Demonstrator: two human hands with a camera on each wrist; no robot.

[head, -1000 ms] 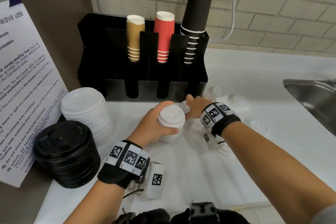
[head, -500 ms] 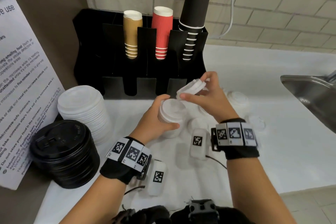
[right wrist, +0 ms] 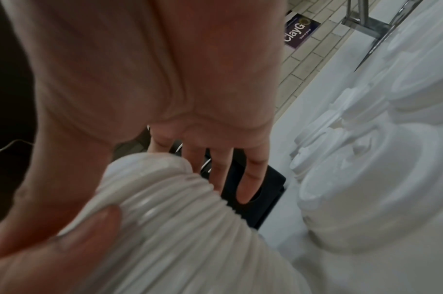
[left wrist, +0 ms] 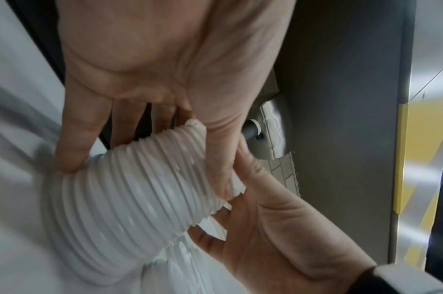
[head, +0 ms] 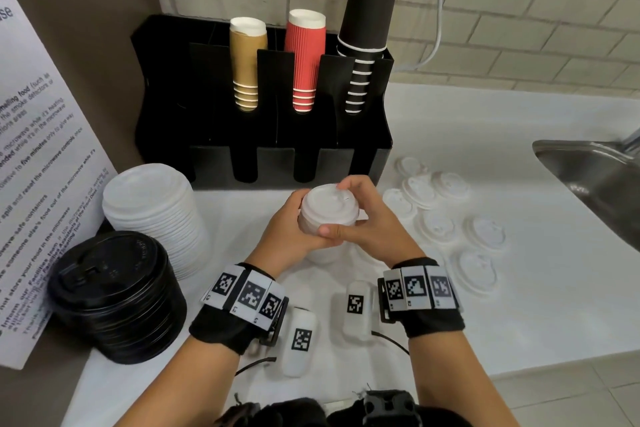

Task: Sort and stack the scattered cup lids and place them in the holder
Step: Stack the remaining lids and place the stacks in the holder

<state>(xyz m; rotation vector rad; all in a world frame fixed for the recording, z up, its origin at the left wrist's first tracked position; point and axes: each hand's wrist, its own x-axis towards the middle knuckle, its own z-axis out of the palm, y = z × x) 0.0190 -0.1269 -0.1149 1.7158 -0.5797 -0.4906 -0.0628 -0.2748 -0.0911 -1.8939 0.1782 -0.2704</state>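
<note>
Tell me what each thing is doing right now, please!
small lid stack: upright, gripped by both hands.
left hand: grips stack's side.
right hand: wraps stack's side and top.
loose white lids: scattered flat on counter.
big white lid stack: standing on counter.
black lid stack: standing on counter.
holder: cups in three slots.

We see even, bright light in the head view, bending at three and nine o'clock. Both wrist views look dim, blurred.

Bare forearms, black wristbands [head: 227,331] with square-coded white tags [head: 420,288], white tagged camera pods [head: 300,340], thin black cables [head: 254,365]
</note>
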